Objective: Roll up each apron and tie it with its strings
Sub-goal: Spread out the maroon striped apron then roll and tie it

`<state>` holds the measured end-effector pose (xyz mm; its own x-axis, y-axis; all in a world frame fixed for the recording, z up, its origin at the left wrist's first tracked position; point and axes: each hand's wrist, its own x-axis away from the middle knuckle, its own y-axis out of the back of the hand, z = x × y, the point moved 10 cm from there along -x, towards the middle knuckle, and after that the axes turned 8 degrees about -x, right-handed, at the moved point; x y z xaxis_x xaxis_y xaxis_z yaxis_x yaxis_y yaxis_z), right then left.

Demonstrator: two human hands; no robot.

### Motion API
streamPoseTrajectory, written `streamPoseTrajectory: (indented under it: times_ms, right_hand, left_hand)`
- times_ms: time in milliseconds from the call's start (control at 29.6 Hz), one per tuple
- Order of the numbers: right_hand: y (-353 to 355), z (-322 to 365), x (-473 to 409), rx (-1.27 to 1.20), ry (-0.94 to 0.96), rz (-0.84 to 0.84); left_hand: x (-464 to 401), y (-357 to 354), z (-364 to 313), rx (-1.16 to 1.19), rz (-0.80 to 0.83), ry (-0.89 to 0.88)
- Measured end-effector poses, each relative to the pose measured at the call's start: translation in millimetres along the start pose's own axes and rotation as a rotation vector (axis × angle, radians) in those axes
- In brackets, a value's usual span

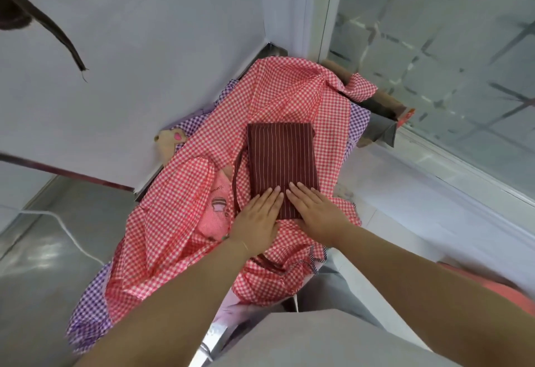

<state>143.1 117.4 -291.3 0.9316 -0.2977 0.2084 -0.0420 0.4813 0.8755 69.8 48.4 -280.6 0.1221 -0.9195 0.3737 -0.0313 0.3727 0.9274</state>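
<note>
A dark maroon apron with thin white stripes [282, 158] lies folded into a flat rectangle on top of a heap of other aprons. Its strap [236, 184] loops out along the left side. My left hand [257, 216] and my right hand [317, 211] lie side by side, fingers straight, pressing flat on the near end of the folded apron. Beneath it spreads a red-and-white checked apron [289, 97] with a pink printed pocket [215, 210]. A purple checked apron [91, 305] shows at the heap's near left and far right edges.
The heap covers a small table standing in a corner against a white wall [130, 62]. A frosted glass panel [434, 48] stands to the right, with brown cardboard [385, 106] poking out behind the pile. A white cable [66, 230] runs across the grey floor at left.
</note>
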Motion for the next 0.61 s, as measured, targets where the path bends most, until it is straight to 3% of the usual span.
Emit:
streamPoseTrajectory:
  times_ms: [135, 439, 608]
  right_hand:
    - [0, 2, -1, 0.047, 0.018, -0.037]
    - [12, -1, -2, -0.003, 0.099, -0.174]
    - [24, -16, -5, -0.233, 0.018, -0.148]
  left_hand:
    - [-2, -5, -1, -0.016, 0.027, -0.022]
    - [-4, -2, 7, 0.036, 0.059, 0.127]
    - [-2, 13, 21, 0.165, -0.121, 0.105]
